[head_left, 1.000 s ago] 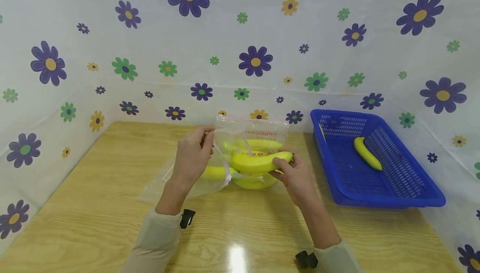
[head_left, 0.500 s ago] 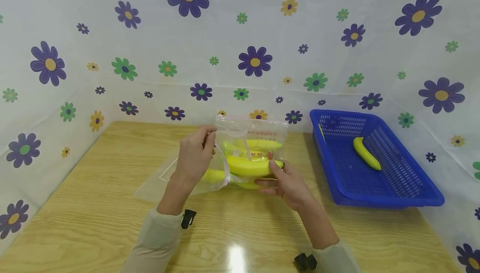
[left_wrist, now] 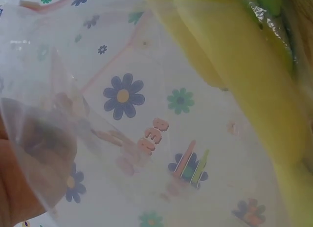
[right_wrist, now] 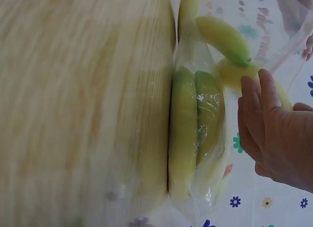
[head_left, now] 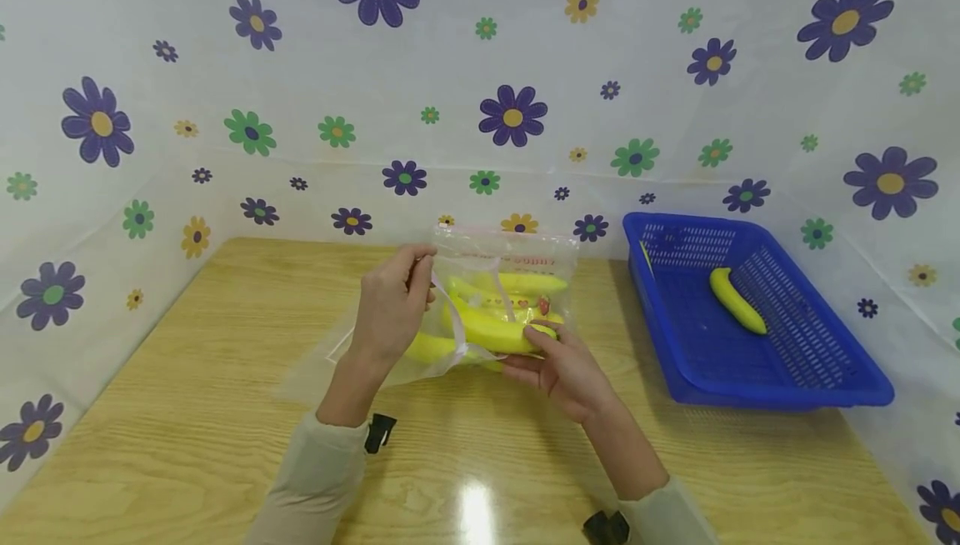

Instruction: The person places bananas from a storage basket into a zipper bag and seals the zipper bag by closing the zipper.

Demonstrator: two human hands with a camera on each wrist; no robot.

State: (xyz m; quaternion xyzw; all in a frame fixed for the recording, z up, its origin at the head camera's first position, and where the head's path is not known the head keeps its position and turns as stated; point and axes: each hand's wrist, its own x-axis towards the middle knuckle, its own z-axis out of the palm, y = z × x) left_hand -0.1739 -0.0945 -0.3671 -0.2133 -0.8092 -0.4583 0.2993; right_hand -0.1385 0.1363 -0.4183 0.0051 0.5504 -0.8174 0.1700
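My left hand (head_left: 393,303) pinches the edge of a clear plastic zip bag (head_left: 510,260) with red printing on it. My right hand (head_left: 566,370) holds a yellow banana (head_left: 487,331) by its right end, thumb on top, at the mouth of the bag. Several other bananas lie inside the bag, and one banana (head_left: 431,349) shows through its left part. In the right wrist view, greenish-tipped bananas (right_wrist: 183,134) press against the plastic, and the held banana runs behind the fingers. The left wrist view shows the fingers (left_wrist: 29,163) through the plastic.
A blue plastic basket (head_left: 780,399) stands at the right with one banana (head_left: 738,302) in it. A thin yellow sliver (head_left: 647,262) shows at its left wall, mostly hidden. Behind the wooden table (head_left: 217,412) hangs a white flowered sheet (head_left: 442,45).
My right hand has moved left and slightly down, bringing the banana from in front of the bag into its mouth. The left hand has kept its grip on the bag edge.
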